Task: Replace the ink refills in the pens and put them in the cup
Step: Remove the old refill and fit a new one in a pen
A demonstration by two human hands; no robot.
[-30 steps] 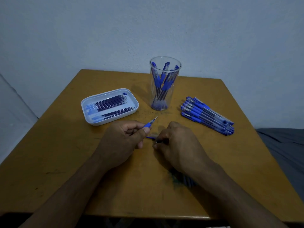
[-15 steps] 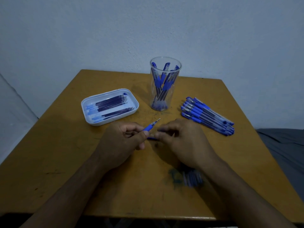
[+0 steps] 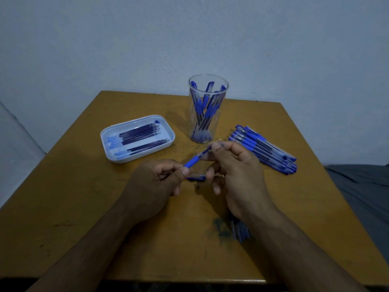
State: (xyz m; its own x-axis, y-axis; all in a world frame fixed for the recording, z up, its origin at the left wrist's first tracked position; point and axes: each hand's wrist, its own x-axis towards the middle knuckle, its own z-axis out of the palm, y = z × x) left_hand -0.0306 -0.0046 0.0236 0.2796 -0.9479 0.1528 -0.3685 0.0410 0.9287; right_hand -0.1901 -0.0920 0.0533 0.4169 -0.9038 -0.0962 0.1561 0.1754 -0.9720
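Above table [image 3: 84,207]: left hand [image 3: 151,186], right hand [image 3: 237,175], fingers of both clamped on one pen [image 3: 194,160]; one cup [image 3: 208,108].

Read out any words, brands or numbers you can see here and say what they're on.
None can be read. The pens in the cup, the pile of pens and the refills in the tray show no legible print; any marking is too small and dim.

2 bare forearms, no sleeves; a thin ring [image 3: 223,176] on the right hand [image 3: 237,173].
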